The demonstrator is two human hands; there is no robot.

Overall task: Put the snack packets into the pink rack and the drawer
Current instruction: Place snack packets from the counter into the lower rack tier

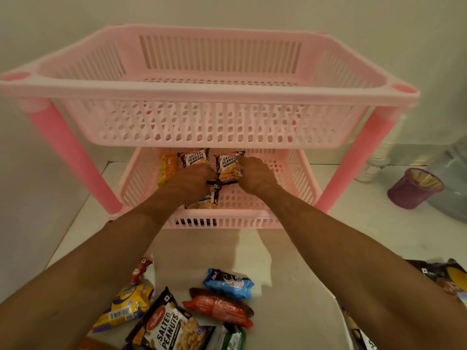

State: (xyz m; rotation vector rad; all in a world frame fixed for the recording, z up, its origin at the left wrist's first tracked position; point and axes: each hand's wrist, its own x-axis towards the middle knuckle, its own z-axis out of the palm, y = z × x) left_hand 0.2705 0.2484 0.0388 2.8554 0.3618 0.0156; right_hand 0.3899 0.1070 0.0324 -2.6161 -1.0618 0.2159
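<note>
Both arms reach into the lower tier of the pink rack (209, 218) at frame centre. The left hand (194, 181) grips the bottom of one salted-peanut packet (194, 157), and the right hand (255, 173) holds a second peanut packet (227, 168) just beside it; a third peanut pack (204, 200) lies flat below them. More loose snack packets (217, 304) lie on the white surface (290, 274) along the bottom of the frame.

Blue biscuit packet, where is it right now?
In the head view the blue biscuit packet lies on the floor in front of the pink rack, between the arms, just above the red packet.
</note>
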